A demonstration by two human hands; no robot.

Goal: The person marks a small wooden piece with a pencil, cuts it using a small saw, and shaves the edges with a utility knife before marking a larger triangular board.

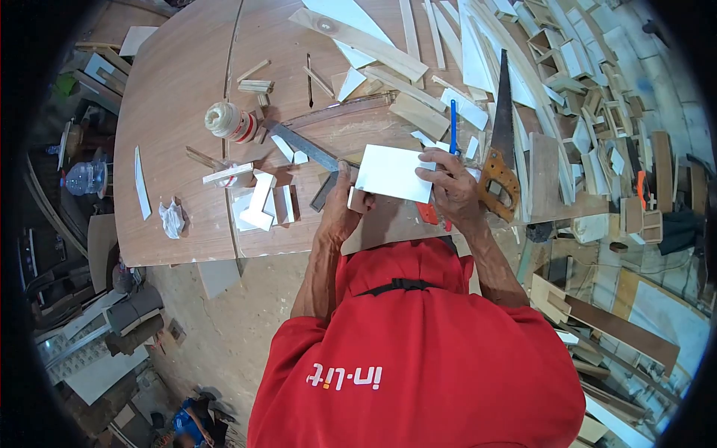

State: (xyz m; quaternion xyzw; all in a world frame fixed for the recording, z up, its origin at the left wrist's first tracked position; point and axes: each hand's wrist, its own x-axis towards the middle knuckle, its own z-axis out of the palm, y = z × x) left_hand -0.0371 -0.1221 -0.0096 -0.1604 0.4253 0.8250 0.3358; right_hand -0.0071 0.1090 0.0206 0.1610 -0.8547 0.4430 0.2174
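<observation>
A small white rectangular board [390, 173] is held up over the near edge of the table. My left hand [343, 209] grips its left side, thumb upright, where a narrow pale edge shows beneath the white face. The fingers of my right hand [450, 187] press on the right side of the same board. Behind my left hand lies a metal try square [310, 149], partly hidden. Beside my right hand are a handsaw [498, 179] with a wooden handle and a thin blue tool [452, 127]. Something red [427, 213] shows just below the board.
On the wooden table [172, 97] stand a glue jar [233, 123] and a small container [237, 178] with a strip across it. Cut white pieces [261, 201] and a crumpled cloth [172, 218] lie left. Offcuts pile up right. A person in blue [190, 422] is at lower left.
</observation>
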